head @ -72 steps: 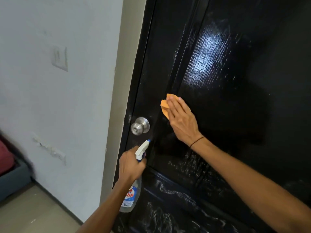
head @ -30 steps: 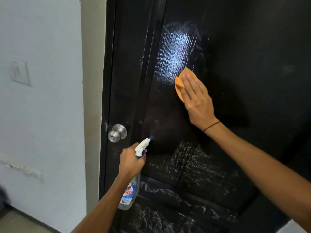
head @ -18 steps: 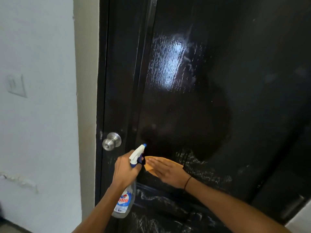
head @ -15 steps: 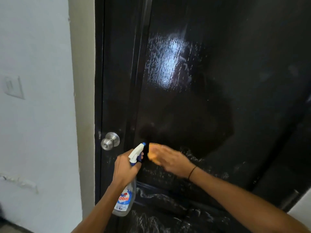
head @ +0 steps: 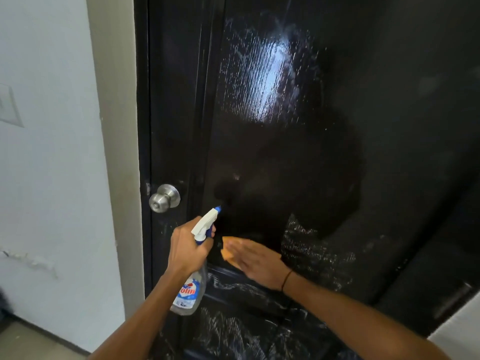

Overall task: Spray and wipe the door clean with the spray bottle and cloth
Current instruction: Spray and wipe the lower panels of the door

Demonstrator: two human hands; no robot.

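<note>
- Left hand (head: 188, 246) curled round bottle (head: 193, 279) neck, nozzle toward door (head: 337, 178).
- Right hand (head: 255, 258) flat, fingers together, pressing cloth (head: 226, 249) on door just beside bottle.

The left hand (head: 187, 249) is curled in a grip around the neck of a spray bottle (head: 192, 279), forearm rising from below. The right hand (head: 255, 261), fingers straight and together, presses flat on an orange cloth (head: 226, 249), just right of the left hand.
</note>
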